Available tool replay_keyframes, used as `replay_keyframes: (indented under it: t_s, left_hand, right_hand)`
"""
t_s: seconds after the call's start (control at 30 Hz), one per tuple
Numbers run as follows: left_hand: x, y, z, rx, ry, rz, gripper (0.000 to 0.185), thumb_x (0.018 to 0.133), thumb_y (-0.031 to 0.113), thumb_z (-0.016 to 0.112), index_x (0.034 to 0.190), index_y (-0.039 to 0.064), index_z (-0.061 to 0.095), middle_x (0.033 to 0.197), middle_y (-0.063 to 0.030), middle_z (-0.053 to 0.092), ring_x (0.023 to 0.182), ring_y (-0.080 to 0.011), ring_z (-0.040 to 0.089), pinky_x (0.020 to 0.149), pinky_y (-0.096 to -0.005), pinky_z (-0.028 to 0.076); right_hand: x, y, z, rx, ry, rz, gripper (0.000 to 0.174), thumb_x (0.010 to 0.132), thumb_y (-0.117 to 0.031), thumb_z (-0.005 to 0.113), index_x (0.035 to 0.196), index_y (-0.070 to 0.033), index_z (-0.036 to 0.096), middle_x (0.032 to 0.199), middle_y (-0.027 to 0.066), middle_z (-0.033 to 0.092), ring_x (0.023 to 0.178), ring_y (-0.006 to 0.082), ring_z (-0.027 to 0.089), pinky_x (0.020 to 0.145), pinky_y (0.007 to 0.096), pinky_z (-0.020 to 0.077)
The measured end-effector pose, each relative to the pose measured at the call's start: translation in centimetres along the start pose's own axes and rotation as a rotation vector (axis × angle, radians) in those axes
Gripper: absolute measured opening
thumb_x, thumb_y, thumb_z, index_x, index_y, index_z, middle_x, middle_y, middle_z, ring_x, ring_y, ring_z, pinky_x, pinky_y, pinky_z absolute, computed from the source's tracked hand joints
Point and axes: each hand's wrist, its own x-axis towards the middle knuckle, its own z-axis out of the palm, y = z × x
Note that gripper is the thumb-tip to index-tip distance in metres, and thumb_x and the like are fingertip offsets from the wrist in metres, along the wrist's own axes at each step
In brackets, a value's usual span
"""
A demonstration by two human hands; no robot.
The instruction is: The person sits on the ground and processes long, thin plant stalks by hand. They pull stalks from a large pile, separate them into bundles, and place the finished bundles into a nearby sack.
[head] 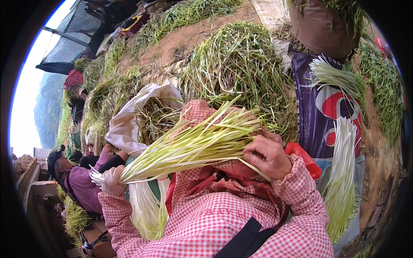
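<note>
A bundle of pale yellow-green leafy stalks (193, 145) lies across my lap, its white ends pointing left. My left hand (113, 180), in a thin pale glove, is closed around the white ends. At the leafy side, my bare right hand (268, 157) pinches a stalk or leaf at the bundle's lower edge; its fingertips are partly hidden. Below the bundle, white-stemmed stalks (145, 206) rest beside my left forearm. More sorted stalks (342, 174) lie to the right, with a smaller bunch (338, 79) on a purple printed sack (306, 106).
A large heap of tangled leaves (238, 64) stands ahead. An open white sack (125, 122) holds withered leaves near my left hand. A red plastic bag (301, 159) lies by my right sleeve. A person in a checked top (85, 187) sits at left. A brown full sack (322, 29) stands at upper right.
</note>
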Motion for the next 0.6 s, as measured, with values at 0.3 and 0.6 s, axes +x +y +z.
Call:
replay_keyframes:
  t_s: [0.3,0.6]
  left_hand:
    - [0.0,-0.1,-0.4,0.048,0.072,0.079,0.023,0.071,0.019,0.067,0.090,0.009,0.059,0.062,-0.0064,0.053,0.054,-0.0279,0.054,0.050,-0.0389,0.043]
    - [1.2,0.6,-1.8,0.119,0.116,0.101,0.025,0.070,0.018,0.065,0.091,0.007,0.057,0.061,-0.0042,0.050,0.052,-0.0234,0.054,0.049,-0.0365,0.042]
  right_hand:
    - [6.6,0.8,0.6,-0.448,0.247,-0.274,0.015,0.076,0.001,0.061,0.091,-0.003,0.060,0.081,0.0084,0.053,0.072,0.0239,0.059,0.062,0.0329,0.0503]
    - [5.7,4.4,-1.2,-0.450,0.315,-0.174,0.011,0.074,0.002,0.058,0.083,-0.003,0.052,0.076,0.0108,0.048,0.063,0.0250,0.053,0.054,0.0332,0.0443]
